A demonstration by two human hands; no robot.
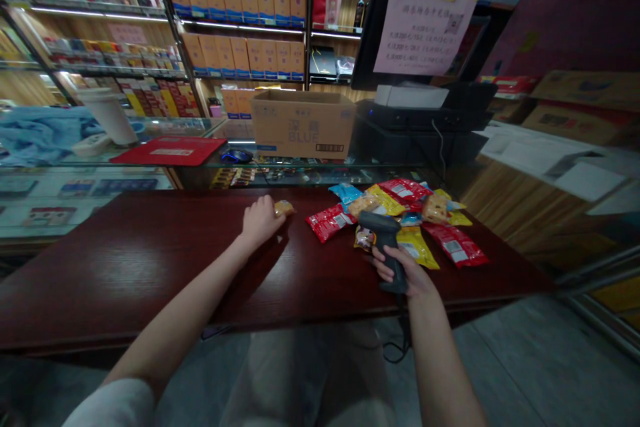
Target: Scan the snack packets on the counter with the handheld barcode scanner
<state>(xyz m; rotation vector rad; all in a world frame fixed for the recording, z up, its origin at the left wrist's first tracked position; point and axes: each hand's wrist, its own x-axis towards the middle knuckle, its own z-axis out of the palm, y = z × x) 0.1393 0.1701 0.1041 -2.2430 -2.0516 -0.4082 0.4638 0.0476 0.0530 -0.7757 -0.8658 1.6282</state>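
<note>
My left hand (261, 221) is closed around one end of a small packaged snack (284, 207), at the middle of the dark red-brown table (165, 253). In my right hand (400, 265) is a dark barcode scanner (387, 240), gripped by its handle, with its head turned to the left. A cord hangs from the handle below the table edge. Around and behind the scanner lie several snack packets: a red packet (327, 221), a yellow packet (417, 247), a blue packet (345, 193) and another red packet (455, 244). A small patterned packet (365, 237) shows just left of the scanner.
Behind the table runs a glass counter with a cardboard box (303, 123), a blue mouse (237, 156), a red mat (170, 151) and a white cup (107, 115). A monitor (370, 40) with a paper notice (425, 30) stands at back right. Boxed goods fill the shelves.
</note>
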